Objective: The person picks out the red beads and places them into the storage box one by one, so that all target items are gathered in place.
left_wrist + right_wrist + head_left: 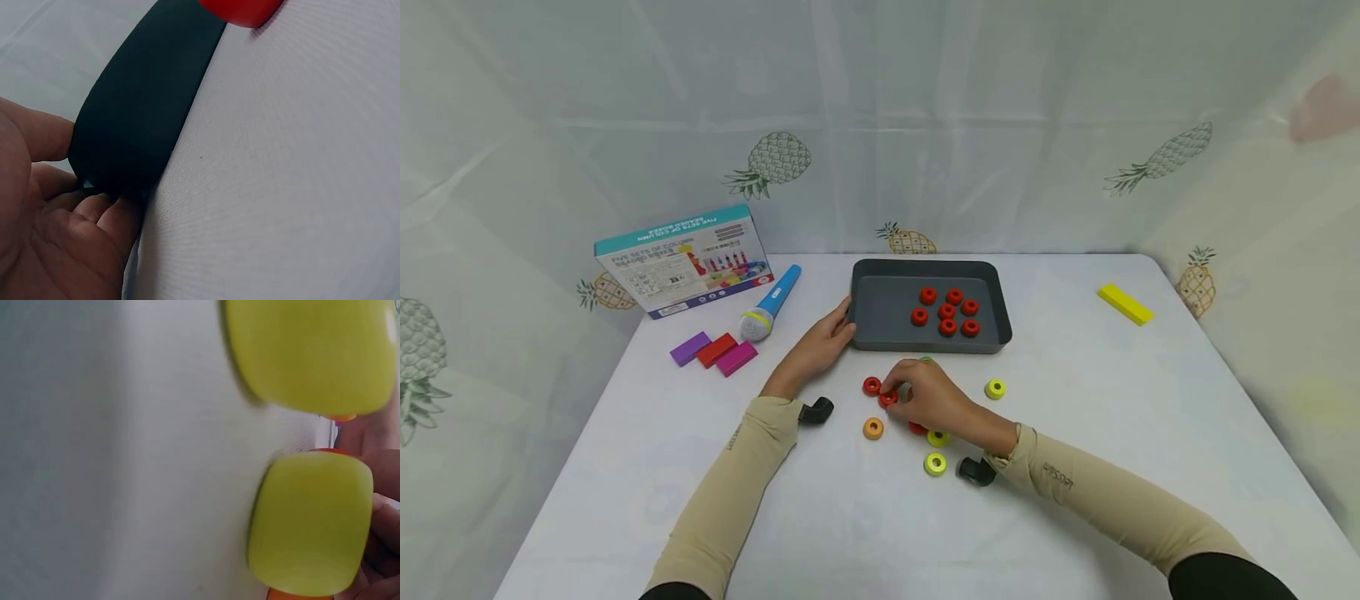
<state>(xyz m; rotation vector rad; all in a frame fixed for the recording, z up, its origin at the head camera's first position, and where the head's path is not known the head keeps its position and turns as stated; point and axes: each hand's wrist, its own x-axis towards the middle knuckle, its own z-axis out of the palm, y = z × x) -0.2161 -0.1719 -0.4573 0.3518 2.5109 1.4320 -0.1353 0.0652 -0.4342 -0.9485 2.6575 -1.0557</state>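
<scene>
A white cloth-covered table stood inside a booth of pale curtain printed with pineapples. We sat at its near edge in tan sleeves.

Our left hand rested against the left rim of a dark grey tray. The wrist view showed its fingers curled round the tray's corner, holding it. Seven red rings lay clustered inside the tray.

Our right hand lay just in front of the tray, its fingertips pinching a red ring on the cloth. Another red ring sat just beside it, an orange ring nearby, and three yellow rings were scattered around the hand. The right wrist view showed only blurred yellow shapes, close up.

We judged that the pinch was shallow, so the red ring could slip and roll off among the others. The heel of our hand lay over more rings and could knock them aside as it lifted.

Further left lay a blue toy microphone, a boxed game and three blocks, purple, red and pink. A yellow block lay well apart at the far right.
</scene>
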